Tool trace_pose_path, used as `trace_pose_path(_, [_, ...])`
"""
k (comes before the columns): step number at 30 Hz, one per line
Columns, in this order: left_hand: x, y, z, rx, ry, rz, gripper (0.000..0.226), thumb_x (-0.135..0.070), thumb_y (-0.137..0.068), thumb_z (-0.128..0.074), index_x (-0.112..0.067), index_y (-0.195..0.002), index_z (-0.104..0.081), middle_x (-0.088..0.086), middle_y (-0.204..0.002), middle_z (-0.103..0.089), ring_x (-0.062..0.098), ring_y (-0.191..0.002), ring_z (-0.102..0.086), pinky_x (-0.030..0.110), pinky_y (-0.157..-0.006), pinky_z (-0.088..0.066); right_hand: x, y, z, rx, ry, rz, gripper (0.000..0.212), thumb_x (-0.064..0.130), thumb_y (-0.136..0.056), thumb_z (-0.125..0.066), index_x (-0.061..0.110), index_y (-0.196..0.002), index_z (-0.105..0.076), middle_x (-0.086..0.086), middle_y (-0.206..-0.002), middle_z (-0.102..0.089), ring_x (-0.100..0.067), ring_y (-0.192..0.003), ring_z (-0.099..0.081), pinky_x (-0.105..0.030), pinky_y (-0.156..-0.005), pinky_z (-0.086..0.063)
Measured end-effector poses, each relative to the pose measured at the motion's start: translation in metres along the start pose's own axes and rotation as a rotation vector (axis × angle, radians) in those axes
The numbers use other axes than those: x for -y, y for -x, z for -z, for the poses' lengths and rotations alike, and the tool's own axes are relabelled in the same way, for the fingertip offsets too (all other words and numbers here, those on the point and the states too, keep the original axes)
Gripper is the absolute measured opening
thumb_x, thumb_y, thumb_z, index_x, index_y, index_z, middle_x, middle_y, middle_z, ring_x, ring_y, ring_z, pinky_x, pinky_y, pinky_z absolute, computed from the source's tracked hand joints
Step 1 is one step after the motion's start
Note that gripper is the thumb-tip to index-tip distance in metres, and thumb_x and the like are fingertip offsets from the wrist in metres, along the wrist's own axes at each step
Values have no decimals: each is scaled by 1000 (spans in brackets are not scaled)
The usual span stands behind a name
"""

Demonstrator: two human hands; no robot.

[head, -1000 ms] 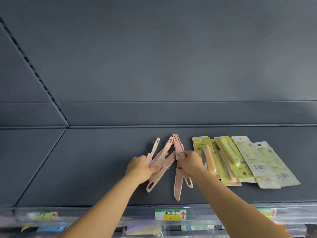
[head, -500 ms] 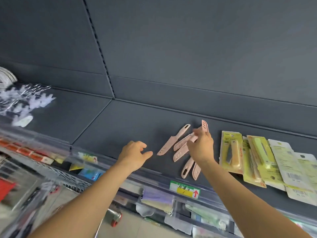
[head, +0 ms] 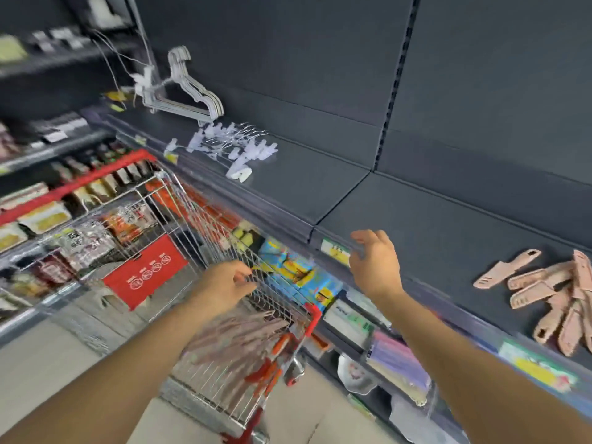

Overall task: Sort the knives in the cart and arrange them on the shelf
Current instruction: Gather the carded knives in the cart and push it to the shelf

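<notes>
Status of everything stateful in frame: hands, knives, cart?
cart, parked beside the shelf, part loaded.
left hand, empty, fingers relaxed, over the cart.
right hand, empty, fingers loosely bent, by the shelf edge.
shelf knives, loose overlapping pile, no hand on them.
cart knives, heaped inside, blurred.

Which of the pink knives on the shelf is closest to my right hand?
The leftmost pink knife, angled with its holed end pointing away from you. The other pink knives are bunched to its right, farther from your right hand.
</notes>
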State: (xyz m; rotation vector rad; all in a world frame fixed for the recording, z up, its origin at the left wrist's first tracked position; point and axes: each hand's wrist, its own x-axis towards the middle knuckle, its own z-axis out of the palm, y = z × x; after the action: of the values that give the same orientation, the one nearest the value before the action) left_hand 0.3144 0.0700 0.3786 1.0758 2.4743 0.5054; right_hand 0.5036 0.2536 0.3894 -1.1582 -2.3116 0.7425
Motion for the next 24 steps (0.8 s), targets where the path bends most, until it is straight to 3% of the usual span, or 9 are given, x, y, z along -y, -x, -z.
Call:
trace_pose_path(4, [101, 20, 42, -62, -23, 29, 24, -31, -88, -62, -21, -110, -63, -5, -103, -61, 12, -87, -56, 24, -77, -44, 76, 21, -88, 120, -4, 9, 39, -4, -81, -53, 3, -118, -60, -16, -120, -55, -32, -116, -51, -32, -97, -38])
trace_pose_path(11, [222, 33, 99, -99, -47, 50, 24, -32, -87, -63, -19, -107, -63, 1, -103, -64, 15, -87, -56, 25, -73, -41, 172, 48, -195, 324, 46, -15, 36, 0, -82, -55, 7, -117, -61, -17, -122, -53, -32, -110, -54, -35, -93, -44])
trace_pose_path(15, [250, 25, 107, -115, 16, -7, 21, -18, -85, -66, -9, -104, -65, 5, -97, -64, 19, -86, -59, 28, -78, -45, 187, 47, -226, 334, 74, -46, 38, 1, -84, -53, 10, -120, -61, -14, -124, -53, -28, -106, -58, -34, -92, -47])
trace_pose_path(17, [262, 17, 105, -127, 33, -10, 21, -17, -85, -66, -10, -105, -65, 1, -90, -59, 18, -85, -57, 31, -80, -46, 187, 44, -237, 360, 88, -57, 39, 0, -85, -53, 13, -122, -59, -10, -128, -52, -22, -95, -61, -23, -80, -52])
trace_pose_path(21, [281, -5, 93, -105, 43, -29, 24, -22, -86, -65, -14, -108, -64, -5, -87, -54, 12, -82, -52, 26, -76, -43, 179, 26, -262, 384, 102, -73, 41, 0, -87, -53, 15, -125, -56, -7, -129, -51, -8, -75, -52, -9, -57, -42])
trace_pose_path(24, [290, -25, 90, -70, 51, -22, 23, -22, -84, -68, -15, -106, -64, -7, -86, -54, 10, -80, -51, 24, -74, -40, 169, 10, -281, 394, 99, -115, 40, 0, -88, -52, 12, -125, -56, -8, -128, -51, -9, -84, -52, -7, -66, -40])
